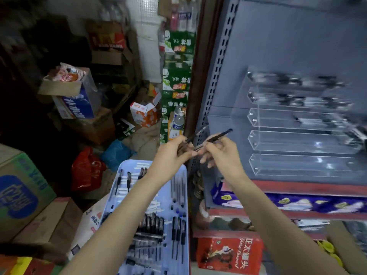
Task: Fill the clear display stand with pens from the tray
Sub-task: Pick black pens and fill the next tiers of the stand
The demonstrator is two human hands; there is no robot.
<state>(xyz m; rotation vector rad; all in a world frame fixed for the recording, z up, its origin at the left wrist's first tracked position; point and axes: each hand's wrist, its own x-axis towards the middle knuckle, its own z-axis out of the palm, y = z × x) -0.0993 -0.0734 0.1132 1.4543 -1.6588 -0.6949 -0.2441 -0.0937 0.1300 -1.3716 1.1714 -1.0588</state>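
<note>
The clear display stand (pixel 301 141) sits on the grey shelf at right, with stepped transparent troughs; its upper rows hold dark pens, blurred, and the lower rows look bare. A light blue tray (pixel 183 197) below the hands holds several black pens. My left hand (pixel 174 153) grips a small bunch of dark pens (pixel 183 144) above the tray. My right hand (pixel 220 153) pinches a single black pen (pixel 218 135) that points up and right toward the stand. Both hands meet just left of the stand's lower rows.
A grey perforated shelf upright (pixel 216 62) runs beside the stand. Red boxes (pixel 228 253) and purple packets (pixel 297 203) fill the shelves below. Cardboard boxes (pixel 23 191), a red bag (pixel 85 169) and green cartons (pixel 174 84) crowd the floor at left.
</note>
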